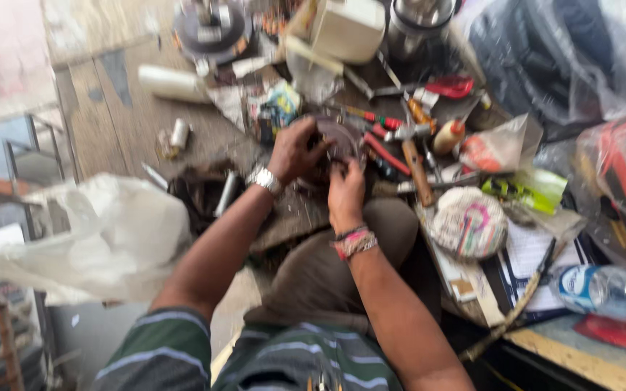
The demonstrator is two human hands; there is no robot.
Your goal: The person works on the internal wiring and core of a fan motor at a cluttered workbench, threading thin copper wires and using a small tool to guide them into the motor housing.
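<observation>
both hands, left hand (295, 150) and right hand (345, 194), grip a dark round part (340, 137), fingers curled; blur perhaps hides detail.

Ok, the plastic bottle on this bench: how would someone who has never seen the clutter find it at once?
Start at the wooden workbench and follow its near edge to the far right of the picture. There the plastic bottle lies on its side, beside the white papers and the round wicker disc. It is the only clear, see-through item there, with a blue and white label.
</observation>
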